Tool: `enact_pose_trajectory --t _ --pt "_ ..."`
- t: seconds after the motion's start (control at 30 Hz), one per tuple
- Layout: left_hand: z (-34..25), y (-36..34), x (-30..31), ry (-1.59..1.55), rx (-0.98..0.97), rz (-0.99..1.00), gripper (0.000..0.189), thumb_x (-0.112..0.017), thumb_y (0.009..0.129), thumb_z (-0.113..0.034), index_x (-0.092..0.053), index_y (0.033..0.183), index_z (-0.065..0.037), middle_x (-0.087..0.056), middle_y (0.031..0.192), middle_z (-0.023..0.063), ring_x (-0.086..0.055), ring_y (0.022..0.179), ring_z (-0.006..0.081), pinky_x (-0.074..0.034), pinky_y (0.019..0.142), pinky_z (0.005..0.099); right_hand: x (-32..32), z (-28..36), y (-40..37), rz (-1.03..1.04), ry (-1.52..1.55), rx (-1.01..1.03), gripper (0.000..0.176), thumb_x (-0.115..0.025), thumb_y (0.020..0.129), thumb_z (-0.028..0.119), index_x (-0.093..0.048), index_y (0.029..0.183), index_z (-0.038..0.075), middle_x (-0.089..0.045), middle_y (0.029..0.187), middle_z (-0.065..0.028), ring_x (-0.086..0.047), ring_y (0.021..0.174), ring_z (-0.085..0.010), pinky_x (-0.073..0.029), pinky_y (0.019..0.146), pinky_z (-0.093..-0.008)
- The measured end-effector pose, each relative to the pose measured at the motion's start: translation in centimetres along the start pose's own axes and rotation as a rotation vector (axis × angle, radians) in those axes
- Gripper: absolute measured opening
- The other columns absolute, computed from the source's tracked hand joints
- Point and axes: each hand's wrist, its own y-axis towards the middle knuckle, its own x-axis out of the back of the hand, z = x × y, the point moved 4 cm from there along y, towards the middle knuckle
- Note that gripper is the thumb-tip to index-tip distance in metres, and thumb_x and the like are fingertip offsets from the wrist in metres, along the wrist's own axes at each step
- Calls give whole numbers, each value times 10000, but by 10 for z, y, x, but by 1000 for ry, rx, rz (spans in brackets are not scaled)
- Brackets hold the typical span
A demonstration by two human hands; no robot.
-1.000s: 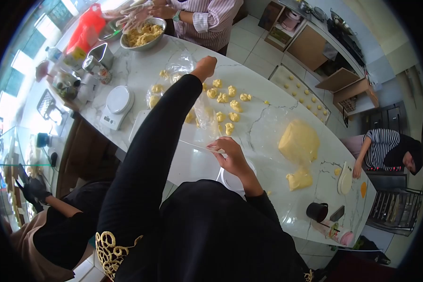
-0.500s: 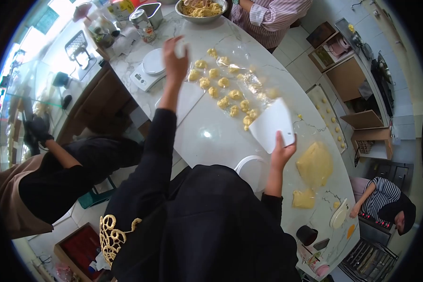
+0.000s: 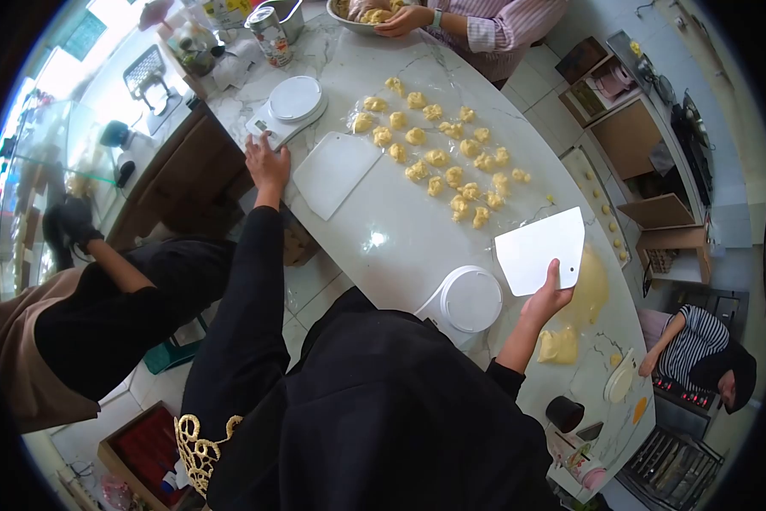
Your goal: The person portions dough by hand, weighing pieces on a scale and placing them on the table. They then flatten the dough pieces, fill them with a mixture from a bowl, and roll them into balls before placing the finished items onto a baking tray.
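Note:
My left hand [image 3: 267,167] is at the front edge of a white kitchen scale [image 3: 292,117], fingers apart, with a fingertip at its control panel. Beside it lies a white cutting board [image 3: 325,180]. My right hand [image 3: 546,301] grips a white dough scraper [image 3: 540,252] over the table, its blade partly covering a flat slab of yellow dough [image 3: 594,294]. Many small dough lumps [image 3: 436,157] lie on clear plastic film between my hands. A second white scale [image 3: 470,300] stands close to my body, left of my right hand.
At the far edge another person's hand [image 3: 404,20] holds a bowl of dough [image 3: 355,23]. A can [image 3: 269,36] stands near a metal tin. A smaller dough piece [image 3: 558,346] and a black cup [image 3: 564,413] are on the right. Two other people stand at left and right.
My left hand has come down from above the table to the scale's front. My right hand has moved the scraper right, away from the dough lumps.

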Motion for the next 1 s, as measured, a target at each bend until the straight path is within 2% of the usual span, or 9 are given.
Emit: enact_pose_trajectory --t 0.1,0.27,0.63,1.0 --pt "-2 1 -2 45 -56 -21 470 -636 706 -265 -502 1142 -151 -365 1295 152 -395 1159 316 -358 913 410 14 4 -4 -20 -8 17 367 -588 821 61 -467 1149 -53 -536 1126 -118 -545 979 -195 -432 853 -310" --pt "-4 -1 3 44 -28 -9 418 -631 699 -268 -550 1091 -145 -386 1286 142 -406 1161 305 -372 903 407 29 10 -9 -29 -36 41 318 -592 818 58 -499 1103 -50 -558 1080 -111 -549 951 -177 -437 834 -305" --pt "-3 -1 3 58 -34 -9 418 -616 709 -282 -543 1098 -148 -395 1267 138 -399 1165 301 -364 911 408 30 8 -21 34 -73 28 247 -606 814 81 -520 1015 -35 -571 973 -76 -542 870 -150 -431 788 -289" --pt "-10 -4 9 47 -41 -52 435 -625 710 -280 -525 1105 -127 -402 1240 129 -399 1159 293 -366 896 406 30 11 -23 41 -88 28 255 -597 819 79 -515 1028 -41 -564 973 -77 -537 876 -152 -427 784 -284"
